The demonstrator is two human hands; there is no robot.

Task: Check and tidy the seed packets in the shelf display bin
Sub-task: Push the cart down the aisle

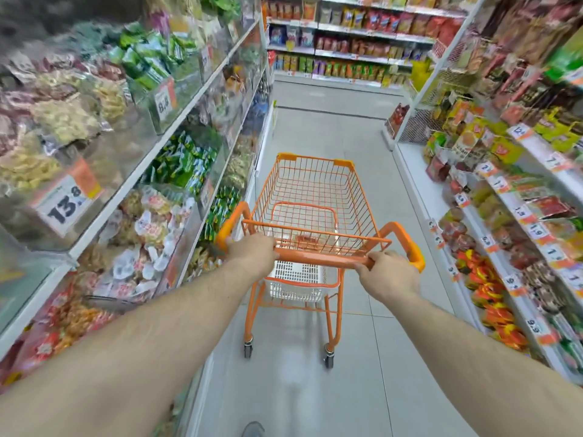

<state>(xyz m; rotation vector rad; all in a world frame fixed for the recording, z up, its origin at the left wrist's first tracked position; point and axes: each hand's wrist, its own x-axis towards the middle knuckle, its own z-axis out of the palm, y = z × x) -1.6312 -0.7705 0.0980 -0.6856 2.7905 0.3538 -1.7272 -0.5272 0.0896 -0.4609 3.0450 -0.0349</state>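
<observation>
Both my hands grip the orange handle bar [318, 258] of an orange wire shopping cart [315, 197] in a shop aisle. My left hand [252, 252] curls round the bar's left end, my right hand [389, 274] round its right end. The cart's upper basket holds nothing; a white plastic basket [295, 280] sits on its lower rack. On my left, clear display bins [176, 99] on the shelves hold packets, among them green packets [183, 162] in a bin on the middle shelf. The packets are blurred and I cannot read them.
White shelves [536, 247] with snack packs and orange price tags line the right side. Another stocked shelf wall [347, 42] crosses the aisle's far end. Grey tiled floor [331, 127] runs ahead of the cart. My shoe tip [252, 430] shows at the bottom edge.
</observation>
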